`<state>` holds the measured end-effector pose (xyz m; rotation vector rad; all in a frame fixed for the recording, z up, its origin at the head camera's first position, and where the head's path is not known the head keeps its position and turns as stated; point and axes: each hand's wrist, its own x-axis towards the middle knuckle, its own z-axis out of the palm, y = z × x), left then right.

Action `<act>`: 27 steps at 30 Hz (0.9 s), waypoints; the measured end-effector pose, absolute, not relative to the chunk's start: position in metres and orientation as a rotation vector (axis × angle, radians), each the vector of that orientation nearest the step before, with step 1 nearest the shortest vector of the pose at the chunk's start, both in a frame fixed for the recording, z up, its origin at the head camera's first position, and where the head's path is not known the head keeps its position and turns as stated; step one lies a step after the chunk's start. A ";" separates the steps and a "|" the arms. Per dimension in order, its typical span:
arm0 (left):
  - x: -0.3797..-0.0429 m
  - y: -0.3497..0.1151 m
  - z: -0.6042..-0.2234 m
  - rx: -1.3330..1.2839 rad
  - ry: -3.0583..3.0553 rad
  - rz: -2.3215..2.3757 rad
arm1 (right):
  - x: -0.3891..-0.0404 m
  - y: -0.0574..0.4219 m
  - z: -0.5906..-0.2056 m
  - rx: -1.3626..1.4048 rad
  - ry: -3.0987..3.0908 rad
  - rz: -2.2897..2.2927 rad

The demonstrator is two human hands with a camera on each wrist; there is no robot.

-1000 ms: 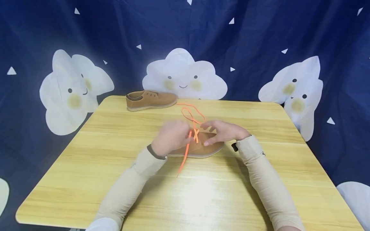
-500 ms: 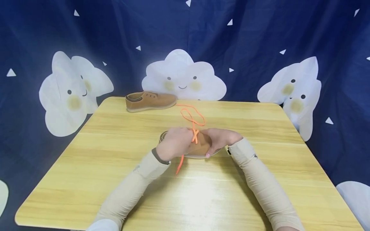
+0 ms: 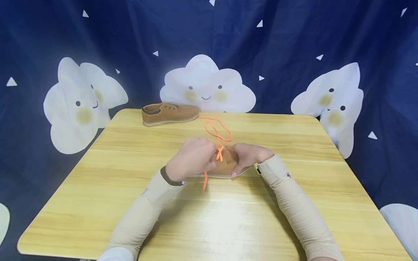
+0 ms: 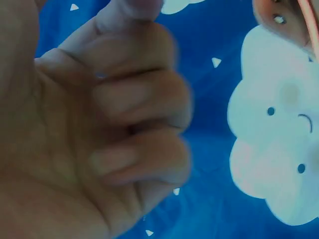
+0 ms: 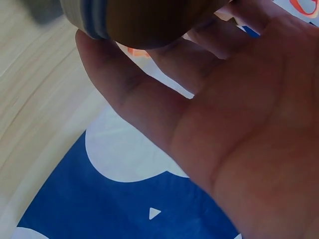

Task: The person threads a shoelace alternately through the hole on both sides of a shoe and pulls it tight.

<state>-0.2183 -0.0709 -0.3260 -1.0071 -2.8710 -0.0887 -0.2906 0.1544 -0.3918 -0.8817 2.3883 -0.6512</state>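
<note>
A brown lace-up shoe (image 3: pixel 225 167) stands near the middle of the table, toe to the right, with an orange shoelace (image 3: pixel 220 154) crossing its front. My right hand (image 3: pixel 250 156) grips the toe, thumb on the near side and fingers on the far side. In the right wrist view, the thumb presses the sole edge of the shoe (image 5: pixel 149 22). Over the rear eyelets, my left hand (image 3: pixel 192 157) pinches the shoelace, its fingertips hidden from above. The left wrist view shows curled fingers (image 4: pixel 144 99) and an eyelet row of the shoe (image 4: pixel 271 22). One lace end hangs down the near side.
A second brown shoe (image 3: pixel 173 114), its eyelets unlaced, stands at the back left of the wooden table (image 3: pixel 277 217). The long loose part of the lace loops over the tabletop behind the held shoe. A blue cloud-print curtain (image 3: pixel 277 43) hangs behind.
My right hand has come down onto the toe and grips it. The left hand moved onto the eyelets, then slightly up and left; the near lace end has drawn up shorter.
</note>
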 end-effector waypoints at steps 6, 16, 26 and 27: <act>-0.222 -0.074 -0.330 -0.988 -3.017 -0.213 | -0.291 0.156 -0.392 -0.903 2.351 -0.676; -0.227 -0.082 -0.317 -1.063 -3.011 -0.824 | -0.276 0.146 -0.358 -1.311 2.504 -0.949; -0.213 -0.100 -0.295 -1.194 -2.868 -1.106 | -0.260 0.131 -0.348 -1.546 2.161 -1.237; -0.213 -0.103 -0.293 -1.201 -2.848 -1.141 | -0.258 0.132 -0.347 -1.536 2.134 -1.291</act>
